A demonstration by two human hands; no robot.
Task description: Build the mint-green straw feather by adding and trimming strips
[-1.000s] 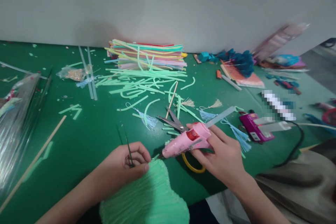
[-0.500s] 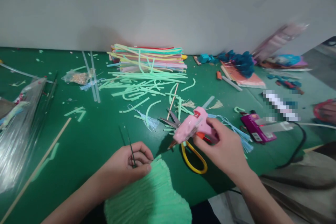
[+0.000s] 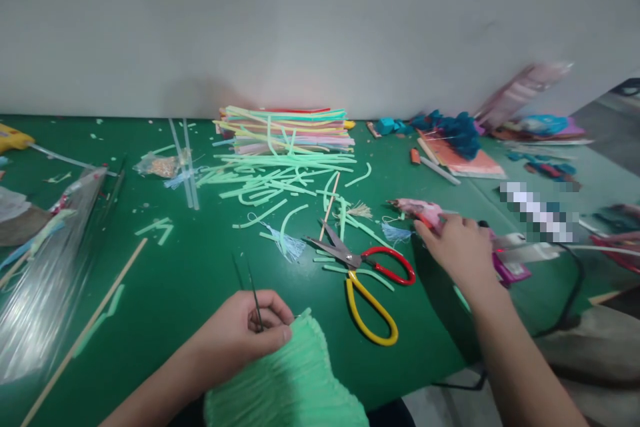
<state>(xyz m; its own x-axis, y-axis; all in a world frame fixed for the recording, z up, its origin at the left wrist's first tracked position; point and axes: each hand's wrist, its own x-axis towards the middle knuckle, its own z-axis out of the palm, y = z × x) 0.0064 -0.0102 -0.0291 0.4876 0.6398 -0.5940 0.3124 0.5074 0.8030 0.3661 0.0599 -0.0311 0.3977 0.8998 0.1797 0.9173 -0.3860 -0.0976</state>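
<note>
Glue gun (image 3: 423,208) sits under the right hand (image 3: 457,247) at right of centre — the fingers drape over it, but whether they clench cannot be told — with its nozzle (image 3: 394,203) near a blue tassel (image 3: 396,232); a hot tip touching those threads could scorch or bond them. The left hand (image 3: 260,323), at lower centre, pinches the pleated green piece (image 3: 287,380) and a dark rod (image 3: 255,293) between curled fingers; a slack pinch may drop the piece, and a swing toward the open scissors (image 3: 351,260) in mid-frame may snag it.

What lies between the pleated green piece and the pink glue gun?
In the head view, scissors and a green strip lie between green piece and glue gun.
</note>
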